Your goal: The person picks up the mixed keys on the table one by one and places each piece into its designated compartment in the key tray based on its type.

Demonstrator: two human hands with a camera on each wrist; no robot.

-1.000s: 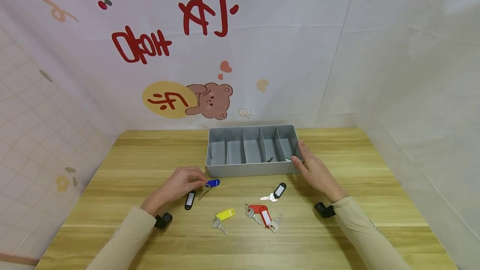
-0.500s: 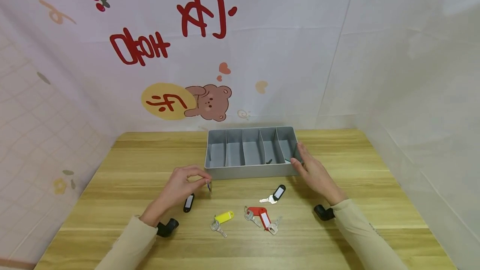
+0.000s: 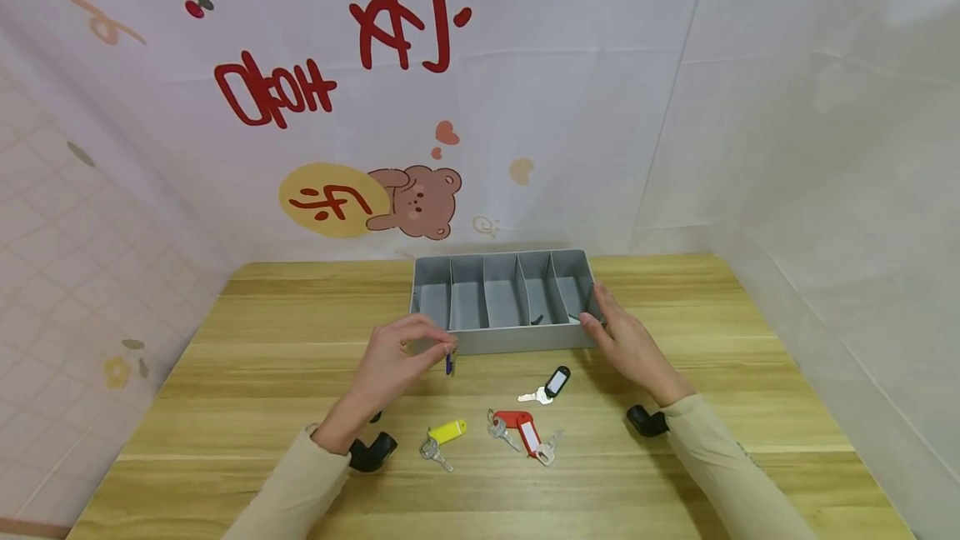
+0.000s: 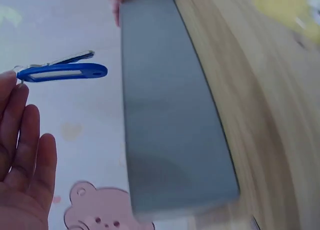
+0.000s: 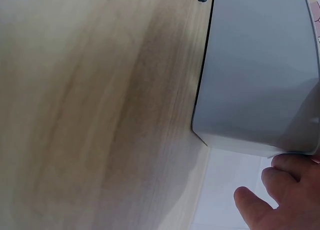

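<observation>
My left hand point(image 3: 397, 361) pinches a key ring between thumb and fingertips. A blue key tag point(image 4: 65, 72) and a metal key point(image 4: 62, 58) on that ring point out past the fingertips. In the head view they hang just before the front wall of a grey box point(image 3: 525, 340) with several compartments in a row. My right hand point(image 3: 630, 344) holds the box's right front corner, its fingers along the outer end wall and its thumb over the rim. A small dark piece point(image 3: 537, 320) lies in the compartment second from the right.
Before the box lie a key with a black tag point(image 3: 557, 382), a key with a yellow tag point(image 3: 447, 432), and two keys with red tags point(image 3: 529, 435). Another black tag point(image 3: 376, 417) is mostly hidden by my left wrist. A printed cloth point(image 3: 585, 90) stands behind the table point(image 3: 285, 332).
My left hand has lifted the key with the blue tag off the table and carried it right, along the box's front. The right hand has stayed at the box's corner.
</observation>
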